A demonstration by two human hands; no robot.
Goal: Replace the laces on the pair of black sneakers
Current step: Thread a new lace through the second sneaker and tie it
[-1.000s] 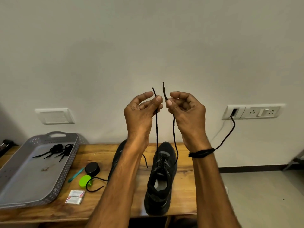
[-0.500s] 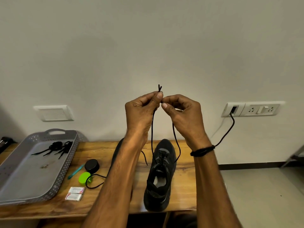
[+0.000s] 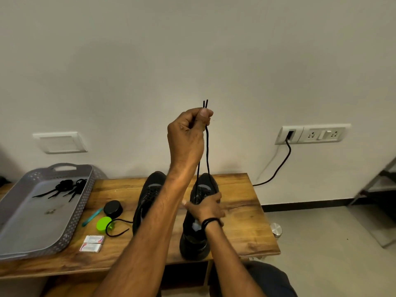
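**Both lace ends pass to the left hand; right hand drops to the sneaker**

Since half a second ago the right hand has let go of its lace end and come down onto the lacing area of the black sneaker. That shoe stands on the wooden bench, toe to the wall. Whether the fingers grip the upper or only press on it, I cannot tell. Just to its left, the second sneaker is partly hidden behind the left forearm. Higher and farther off, the left hand pinches both strands of the lace between thumb and curled fingers. The lace tips poke out level above it, and the strands run taut down to the shoe.

As I judge the risks:
- A weak hold below would let the upward pull lift or tip the sneaker.
- A slipping pinch would leave the ends uneven.
- A hard tug could drag the lace out of its lowest eyelets.
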